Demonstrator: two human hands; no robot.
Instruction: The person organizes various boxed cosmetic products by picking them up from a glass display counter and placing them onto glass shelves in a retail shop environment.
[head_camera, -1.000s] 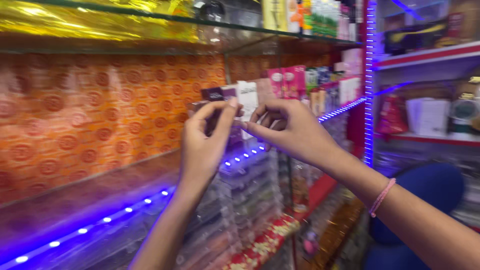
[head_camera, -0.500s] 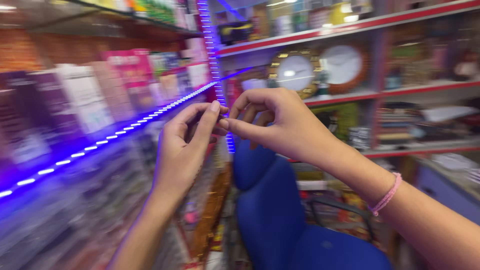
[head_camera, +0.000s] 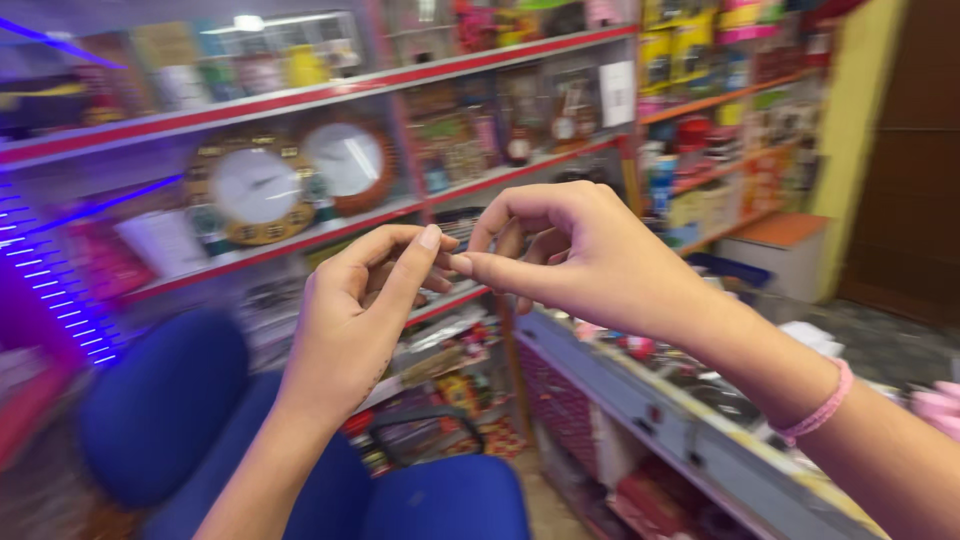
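Head view: I have both hands raised in front of me, fingertips meeting in mid-air above a blue padded office chair. My left hand has its thumb and forefinger pinched toward the tip of my right hand, whose fingers are curled and also pinched. Whatever sits between the fingertips is too small and blurred to make out, so I cannot tell if either hand really grips something or if they only touch. A pink bracelet circles my right wrist.

Far behind the hands, red-edged shop shelves carry two round wall clocks and mixed packaged goods. To the near right runs a grey glass-topped table with small items under it.

I judge the step in hand to be fine fingertip work, picking or peeling at something tiny. The next move calls for steady hands and a firm pinch.
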